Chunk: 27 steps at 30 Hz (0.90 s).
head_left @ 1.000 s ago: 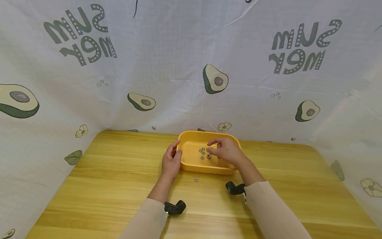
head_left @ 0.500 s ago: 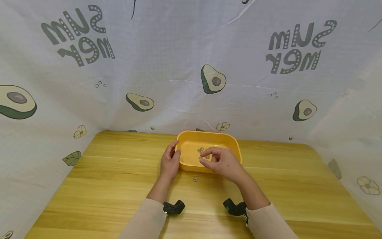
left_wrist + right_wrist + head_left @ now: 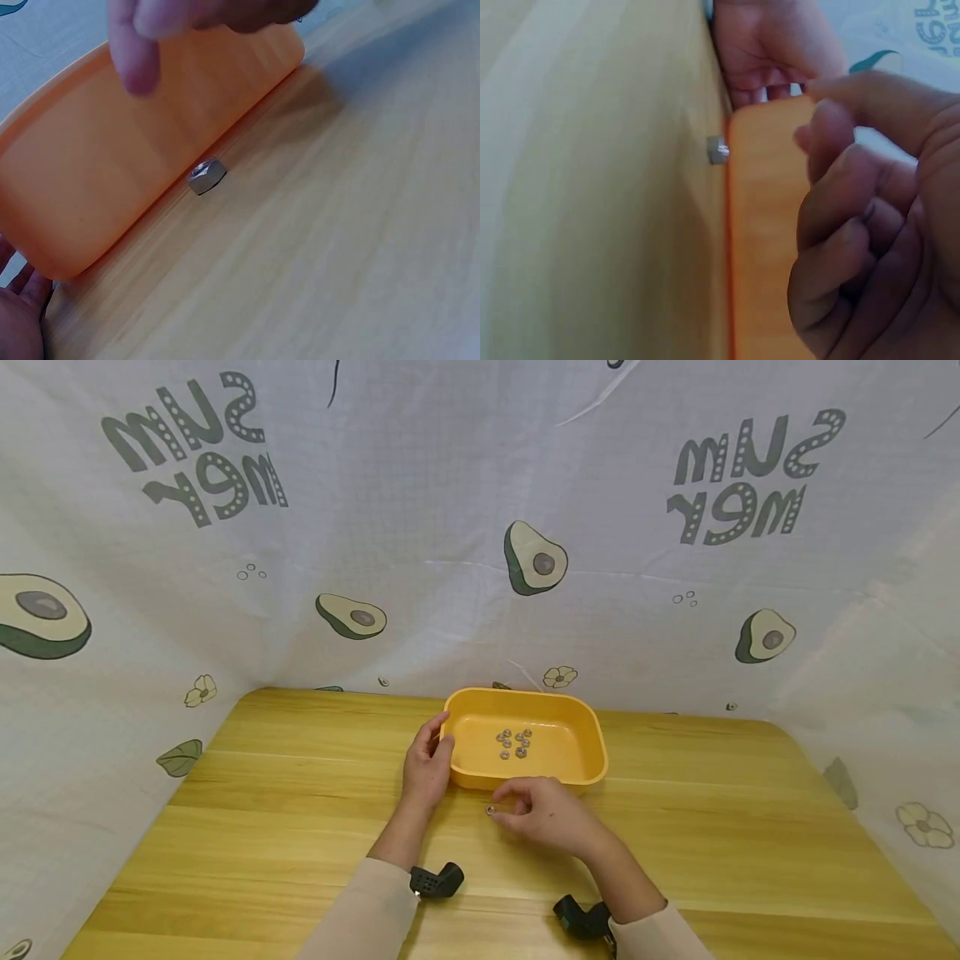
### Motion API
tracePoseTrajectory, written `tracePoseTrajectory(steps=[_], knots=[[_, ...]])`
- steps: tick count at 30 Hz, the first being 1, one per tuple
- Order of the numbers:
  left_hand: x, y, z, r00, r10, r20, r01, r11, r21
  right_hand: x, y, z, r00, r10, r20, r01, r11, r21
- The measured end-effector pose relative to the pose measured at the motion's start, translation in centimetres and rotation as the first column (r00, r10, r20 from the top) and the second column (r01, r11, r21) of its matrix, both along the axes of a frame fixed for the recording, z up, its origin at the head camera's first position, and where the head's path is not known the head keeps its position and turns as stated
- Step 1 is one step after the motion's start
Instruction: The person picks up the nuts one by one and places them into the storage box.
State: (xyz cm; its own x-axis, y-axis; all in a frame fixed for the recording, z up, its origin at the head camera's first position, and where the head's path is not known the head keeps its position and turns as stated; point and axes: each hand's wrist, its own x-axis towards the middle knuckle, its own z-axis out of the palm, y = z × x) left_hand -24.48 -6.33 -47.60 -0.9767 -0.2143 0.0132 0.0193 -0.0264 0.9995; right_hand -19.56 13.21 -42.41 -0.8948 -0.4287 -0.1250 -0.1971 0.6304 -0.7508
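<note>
A yellow plastic tray (image 3: 470, 752) stands on the wooden table, with several small metal nuts (image 3: 521, 752) lying on its floor. At its left end my left hand (image 3: 427, 768) holds the tray, thumb and fingers at the end wall. One loose hex nut (image 3: 206, 177) lies flat on the table just outside the tray's near wall. Over this nut reaches my right hand (image 3: 551, 814), thumb and index finger apart with nothing between them. In the right wrist view its other fingers (image 3: 829, 259) are bent toward the palm, and the nut sits beyond the fingertips.
A white curtain (image 3: 450, 527) printed with avocados hangs behind the table (image 3: 315, 793). Black camera mounts sit on the left wrist (image 3: 437, 882) and the right wrist (image 3: 581, 918).
My right hand has left the inside of the tray and come toward me, down to the loose nut. More nuts in the tray are uncovered. My left hand stays at the tray's end.
</note>
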Motion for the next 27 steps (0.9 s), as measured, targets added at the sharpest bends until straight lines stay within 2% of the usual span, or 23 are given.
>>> tracePoseTrajectory(steps=[9, 17, 27], knots=[[-0.1, 0.1, 0.0, 1.000, 0.006, 0.003, -0.006, 1.000, 0.009, -0.1, -0.6, -1.3, 0.994, 0.041, -0.105, -0.027, 0.991, 0.131], [0.1, 0.0, 0.1, 1.000, 0.010, 0.006, -0.010, 1.000, 0.007, -0.4, -1.0, -1.9, 0.993, 0.021, -0.115, -0.005, 0.991, 0.134], [0.0, 0.0, 0.2, 1.000, 0.002, 0.018, -0.002, 1.000, 0.011, -0.5, -1.1, -2.4, 0.986, 0.059, -0.153, -0.033, 0.985, 0.168]])
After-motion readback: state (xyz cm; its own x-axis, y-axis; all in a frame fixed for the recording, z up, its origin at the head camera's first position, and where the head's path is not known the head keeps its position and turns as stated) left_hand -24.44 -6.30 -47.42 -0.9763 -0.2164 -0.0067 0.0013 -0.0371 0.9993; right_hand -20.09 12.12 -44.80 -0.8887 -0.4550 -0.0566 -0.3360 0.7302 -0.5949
